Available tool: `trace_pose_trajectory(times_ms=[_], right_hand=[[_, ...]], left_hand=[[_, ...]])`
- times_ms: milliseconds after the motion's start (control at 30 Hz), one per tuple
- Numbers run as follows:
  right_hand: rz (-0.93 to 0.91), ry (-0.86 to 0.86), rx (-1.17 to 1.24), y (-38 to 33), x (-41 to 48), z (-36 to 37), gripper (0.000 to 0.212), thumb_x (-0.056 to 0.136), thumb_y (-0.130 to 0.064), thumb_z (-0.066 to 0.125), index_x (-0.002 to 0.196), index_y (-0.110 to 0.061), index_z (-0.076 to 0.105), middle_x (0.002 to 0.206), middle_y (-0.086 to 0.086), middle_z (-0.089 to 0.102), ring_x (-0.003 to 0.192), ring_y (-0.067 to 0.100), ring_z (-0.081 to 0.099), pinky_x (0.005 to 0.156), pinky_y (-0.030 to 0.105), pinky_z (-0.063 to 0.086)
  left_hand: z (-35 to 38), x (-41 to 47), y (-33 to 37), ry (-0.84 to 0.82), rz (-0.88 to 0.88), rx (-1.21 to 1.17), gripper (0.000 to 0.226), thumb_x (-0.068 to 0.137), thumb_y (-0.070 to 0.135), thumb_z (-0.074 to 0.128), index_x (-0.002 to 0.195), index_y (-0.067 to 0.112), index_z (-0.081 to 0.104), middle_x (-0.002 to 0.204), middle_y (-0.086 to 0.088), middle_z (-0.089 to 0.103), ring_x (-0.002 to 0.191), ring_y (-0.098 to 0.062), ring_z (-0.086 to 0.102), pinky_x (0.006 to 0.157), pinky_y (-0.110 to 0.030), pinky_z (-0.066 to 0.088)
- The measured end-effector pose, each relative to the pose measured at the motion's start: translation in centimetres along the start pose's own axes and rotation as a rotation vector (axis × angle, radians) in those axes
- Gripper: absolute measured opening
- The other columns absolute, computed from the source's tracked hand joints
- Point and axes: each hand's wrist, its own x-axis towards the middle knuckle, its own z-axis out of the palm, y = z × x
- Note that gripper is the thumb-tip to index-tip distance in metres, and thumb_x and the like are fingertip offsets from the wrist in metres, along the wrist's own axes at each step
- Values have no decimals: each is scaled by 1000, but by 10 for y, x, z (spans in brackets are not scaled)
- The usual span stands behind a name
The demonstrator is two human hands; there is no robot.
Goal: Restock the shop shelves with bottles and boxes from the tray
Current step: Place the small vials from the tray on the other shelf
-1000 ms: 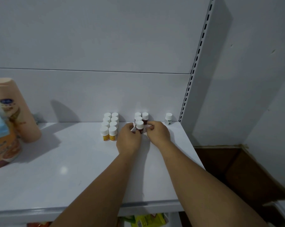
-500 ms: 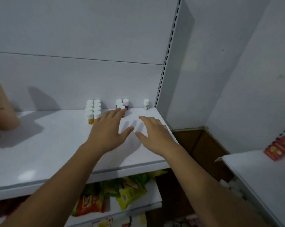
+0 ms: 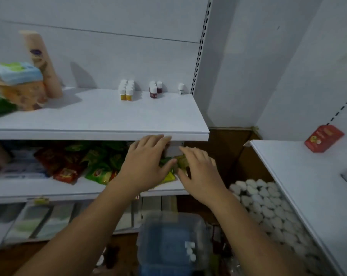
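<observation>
Because stock is sorted by kind, the yellow bottles [image 3: 126,92] stand in a tight double file at the back of the shelf [image 3: 109,116]. The red bottles [image 3: 154,90] form their own small cluster near them, and a lone white bottle [image 3: 181,89] sits apart by the upright. Pushed back like this, I judge, they let later rows go in front. Both hands hover at the shelf's front edge, well apart from any bottle. The left hand [image 3: 146,164] is palm-down with fingers straight, its grip wide and empty; whether its fingertips touch the edge I cannot tell. The right hand [image 3: 200,172] matches it, fingers fanned, grip holding nothing. Both forearms reach up and forward. Low between them lies the tray [image 3: 164,246], blurred, with a few capped bottles [image 3: 189,251] in it. A reach down to it likely comes next.
</observation>
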Motion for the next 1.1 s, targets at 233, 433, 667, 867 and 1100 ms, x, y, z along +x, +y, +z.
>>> trace_pose_trajectory(times_ms=[233,433,667,867,1100], right_hand=[[60,-111,50,30,-107,33,66,101,-50,54,160,-30,32,158,-4,40,147,19,32,120,46,29],[174,-247,60,57,-147,77,66,102,-50,54,160,-31,30,157,-1,41,145,24,35,117,47,31],[481,-411,171,106,-161,173,65,101,-42,62,158,-22,37,152,12,47,135,34,48,108,51,47],[692,-581,249,154,-169,303,63,98,-29,64,154,-19,39,141,15,50,124,38,55,100,50,53],[722,-799,39,219,-161,434,43,99,-14,61,141,-5,51,138,23,55,125,40,57,93,40,46]], left_hand=[[41,-101,45,-132,-74,13,70,98,70,45,158,36,35,159,10,44,148,-17,37,121,-45,32],[89,-138,43,-299,-78,26,74,97,71,47,159,33,33,158,7,45,147,-20,39,118,-48,36],[199,-146,20,-596,-85,-81,73,97,68,51,158,30,36,157,1,46,140,-27,47,113,-50,41],[357,-151,-3,-884,-112,-222,73,97,52,65,158,21,38,152,-11,51,135,-32,54,108,-47,49],[531,-138,-18,-1012,-81,-321,63,98,24,66,155,15,41,148,-17,51,136,-36,52,110,-47,46]])
